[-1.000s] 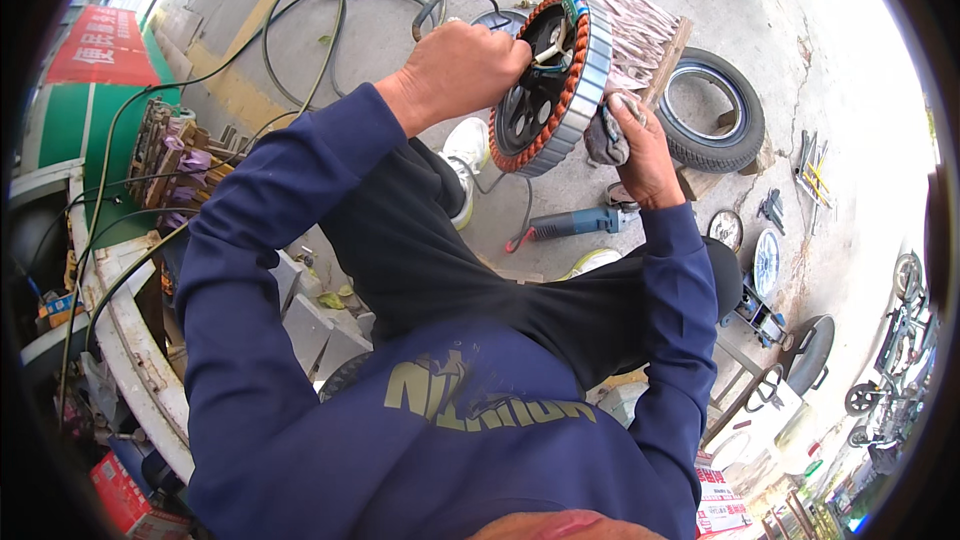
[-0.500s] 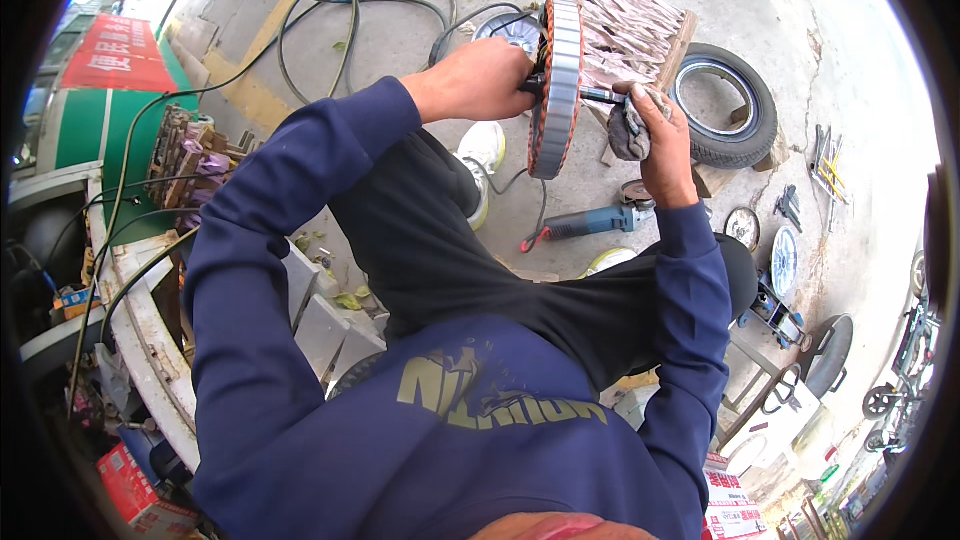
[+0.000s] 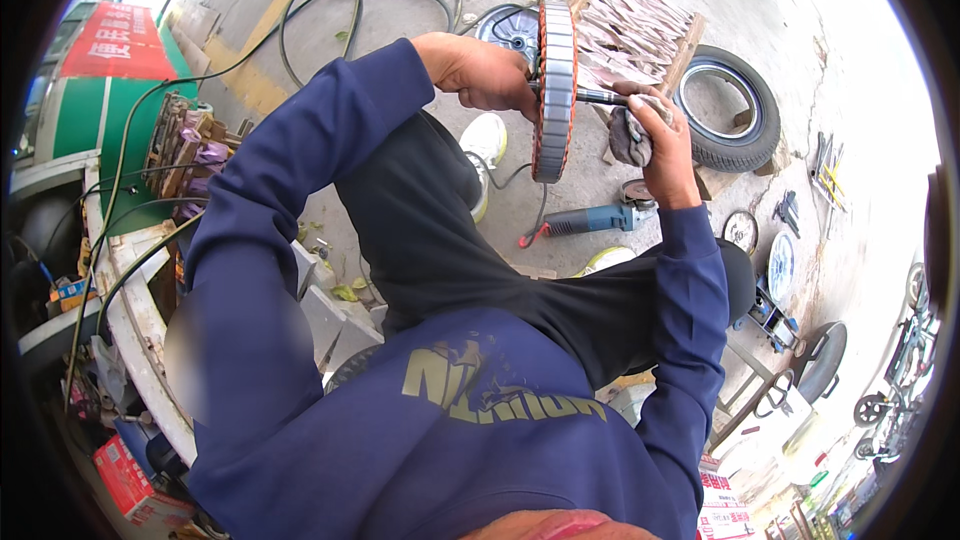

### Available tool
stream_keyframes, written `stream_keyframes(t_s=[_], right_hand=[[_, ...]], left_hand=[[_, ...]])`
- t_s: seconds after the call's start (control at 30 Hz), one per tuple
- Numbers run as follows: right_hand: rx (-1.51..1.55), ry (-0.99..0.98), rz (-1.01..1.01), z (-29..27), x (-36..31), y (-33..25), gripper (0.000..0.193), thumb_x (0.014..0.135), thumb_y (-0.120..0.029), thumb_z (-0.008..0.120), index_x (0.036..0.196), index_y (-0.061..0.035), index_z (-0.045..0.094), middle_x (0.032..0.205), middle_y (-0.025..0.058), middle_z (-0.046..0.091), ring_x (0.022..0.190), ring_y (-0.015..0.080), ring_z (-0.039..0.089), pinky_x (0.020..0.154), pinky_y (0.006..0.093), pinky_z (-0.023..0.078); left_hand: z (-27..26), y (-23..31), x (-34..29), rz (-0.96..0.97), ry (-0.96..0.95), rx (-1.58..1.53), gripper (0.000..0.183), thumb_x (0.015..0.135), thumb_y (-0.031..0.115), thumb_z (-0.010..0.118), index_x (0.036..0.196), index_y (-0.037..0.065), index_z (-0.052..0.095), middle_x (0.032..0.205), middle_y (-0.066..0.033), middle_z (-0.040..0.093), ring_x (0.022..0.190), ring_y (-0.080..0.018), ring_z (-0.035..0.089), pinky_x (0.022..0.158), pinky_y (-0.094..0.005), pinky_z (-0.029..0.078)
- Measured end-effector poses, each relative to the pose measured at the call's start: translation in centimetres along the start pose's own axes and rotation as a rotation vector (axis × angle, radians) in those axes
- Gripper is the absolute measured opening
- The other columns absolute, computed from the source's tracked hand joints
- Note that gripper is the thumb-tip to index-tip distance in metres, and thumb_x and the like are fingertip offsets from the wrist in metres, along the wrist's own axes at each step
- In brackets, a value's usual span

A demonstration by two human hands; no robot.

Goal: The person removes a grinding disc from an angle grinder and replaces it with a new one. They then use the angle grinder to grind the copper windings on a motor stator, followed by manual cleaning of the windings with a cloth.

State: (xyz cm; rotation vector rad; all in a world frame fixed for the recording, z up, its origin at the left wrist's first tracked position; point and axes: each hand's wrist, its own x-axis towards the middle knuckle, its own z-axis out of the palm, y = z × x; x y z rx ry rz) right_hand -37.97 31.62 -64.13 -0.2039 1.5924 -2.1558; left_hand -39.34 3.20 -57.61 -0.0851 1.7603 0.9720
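Note:
A hub motor stator [image 3: 556, 90], a grey ring edged with orange-red copper windings, is held upright in front of me above the floor. My left hand [image 3: 485, 72] is closed at its left side, round the axle or something near the centre; the fingertips are partly hidden behind the ring. On the right side a dark metal axle [image 3: 597, 97] sticks out. My right hand [image 3: 668, 145] is closed round a dirty grey rag [image 3: 631, 137] at the outer end of that axle, thumb on top.
A blue angle grinder [image 3: 590, 221] lies on the floor below the stator. Beyond are a round metal hub cover [image 3: 510, 28], a wooden frame with woven strips [image 3: 640, 15], a tyre on a rim [image 3: 765, 125] and a looped hose [image 3: 358, 15]. Hand tools [image 3: 827, 172] lie at right.
The stator has turned a little, its rim now more edge-on. My left hand has shifted slightly and its fingers point lower; the right hand and rag stay nearly in place.

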Motion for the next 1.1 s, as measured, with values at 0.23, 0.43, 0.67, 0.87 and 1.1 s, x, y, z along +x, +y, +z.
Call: stream_keyframes(t_s=[0.23, 0.43, 0.67, 0.87, 1.1], right_hand=[[0.118, 0.119, -0.059, 0.9, 0.4, -0.9, 0.026, 0.104, -0.018, 0.063, 0.116, 0.0037, 0.069, 0.092, 0.0087, 0.074, 0.079, 0.0135, 0.071, 0.072, 0.0253, 0.055], [0.377, 0.276, 0.096, 0.0, 2.0, 1.1, 0.029, 0.105, -0.019, 0.058, 0.118, 0.0056, 0.067, 0.095, 0.0154, 0.073, 0.083, 0.0232, 0.072, 0.073, 0.034, 0.059], [0.411, 0.18, 0.092, -1.0, 1.3, 1.0, 0.031, 0.104, -0.018, 0.059, 0.116, 0.0078, 0.07, 0.097, 0.0165, 0.075, 0.084, 0.0258, 0.074, 0.076, 0.0356, 0.059], [0.414, 0.177, 0.143, -1.7, 1.4, 1.8, 0.03, 0.106, -0.02, 0.055, 0.117, 0.0047, 0.067, 0.095, 0.0151, 0.074, 0.083, 0.0229, 0.072, 0.073, 0.0343, 0.058], [0.424, 0.153, 0.207, -2.1, 1.4, 2.6, 0.031, 0.106, -0.024, 0.056, 0.119, 0.0024, 0.065, 0.094, 0.0144, 0.074, 0.082, 0.0234, 0.072, 0.071, 0.0338, 0.058]], left_hand=[[0.1, -0.1, -0.1, 0.219, 0.435, 0.507, 0.027, 0.093, 0.033, 0.072, 0.082, 0.008, 0.068, 0.062, -0.002, 0.054, 0.057, -0.0173, 0.053, 0.053, -0.0358, 0.041], [0.2, 0.1, 1.0, 0.537, 0.889, 1.05, 0.018, 0.084, 0.024, 0.074, 0.086, 0.006, 0.072, 0.077, -0.0181, 0.071, 0.079, -0.0392, 0.071, 0.073, -0.048, 0.058], [0.9, 1.7, -0.3, 0.505, 0.935, 1.136, 0.022, 0.086, 0.027, 0.072, 0.081, 0.005, 0.074, 0.071, -0.0187, 0.07, 0.072, -0.0388, 0.071, 0.069, -0.0494, 0.059], [1.8, 2.1, -0.4, 0.414, 0.874, 1.091, 0.025, 0.085, 0.028, 0.07, 0.082, 0.004, 0.076, 0.072, -0.0215, 0.07, 0.073, -0.0402, 0.072, 0.071, -0.0501, 0.059], [2.0, 2.1, -0.1, 0.364, 0.806, 1.051, 0.027, 0.084, 0.029, 0.069, 0.085, 0.003, 0.078, 0.074, -0.0227, 0.07, 0.076, -0.0414, 0.072, 0.074, -0.0508, 0.06]])
